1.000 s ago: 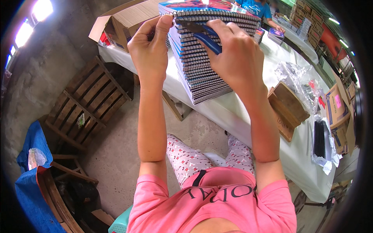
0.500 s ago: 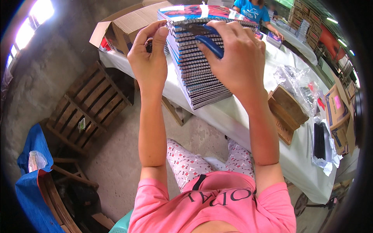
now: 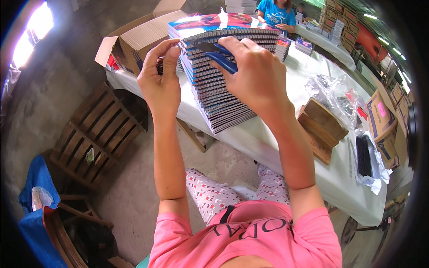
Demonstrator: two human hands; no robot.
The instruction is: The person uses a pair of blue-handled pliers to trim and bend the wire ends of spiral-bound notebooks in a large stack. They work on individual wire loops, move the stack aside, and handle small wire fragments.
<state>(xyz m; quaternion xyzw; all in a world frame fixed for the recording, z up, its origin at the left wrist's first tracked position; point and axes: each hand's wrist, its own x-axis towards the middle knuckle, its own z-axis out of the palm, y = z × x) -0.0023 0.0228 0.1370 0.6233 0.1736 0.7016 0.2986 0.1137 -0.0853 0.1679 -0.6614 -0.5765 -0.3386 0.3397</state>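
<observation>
Head view: right fingers (image 3: 231, 43) grip blue-handled pliers (image 3: 223, 62) at the notebook stack (image 3: 212, 91). Left fingers (image 3: 170, 61) curl beside its left corner; their grip is unclear.

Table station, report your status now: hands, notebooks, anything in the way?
Right hand: holding blue-handled pliers at top left corner of notebook stack. Left hand: beside same corner. Spirals: facing the wearer. Wooden stand: off right, clear of hands.

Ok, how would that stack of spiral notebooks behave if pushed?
The notebook stack is probably heavy, being many layers high. It could shear or topple, standing tall and seemingly unstrapped. Its glossy top cover may be slippery.
</observation>
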